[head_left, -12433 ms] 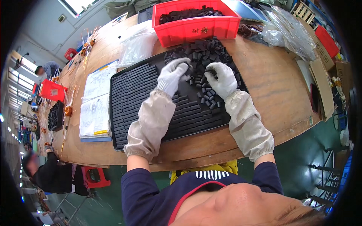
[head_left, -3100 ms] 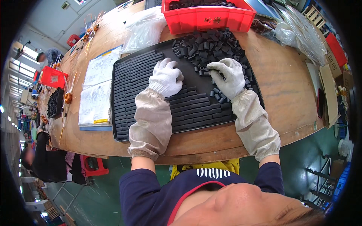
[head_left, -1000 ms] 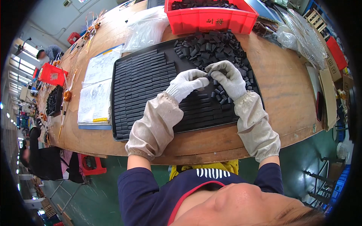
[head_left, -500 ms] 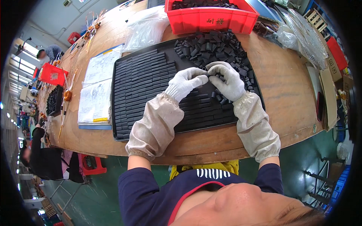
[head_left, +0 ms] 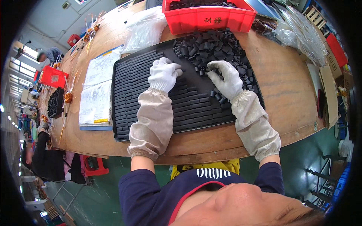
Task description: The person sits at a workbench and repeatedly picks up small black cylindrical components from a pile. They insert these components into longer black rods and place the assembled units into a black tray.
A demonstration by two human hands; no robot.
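Observation:
Short black tubes fill a shallow black tray [head_left: 117, 138]. On its left and near side, black tubes [head_left: 132, 90] lie in tight rows. A loose pile of black tubes [head_left: 211, 47] covers the far right. My left hand [head_left: 164, 74], in a white knitted glove, is over the upper end of the rows, fingers closed in a pinch. Whatever is between its fingertips is hidden. My right hand [head_left: 227, 80], gloved too, hovers at the pile's near edge. Its thumb and forefinger are apart beside a couple of loose tubes [head_left: 203, 71].
A red bin [head_left: 209, 20] of black pieces stands behind the tray. Clear plastic bags [head_left: 145, 32] and an open paper folder [head_left: 96, 90] lie to the left. Plastic wrap [head_left: 301, 34] and cardboard [head_left: 329, 96] are at the right. Another person [head_left: 52, 164] sits at the far left.
My hands, together over the tray's middle before, have parted. The left has moved left to the rows; the right stays near the pile with its fingers now apart.

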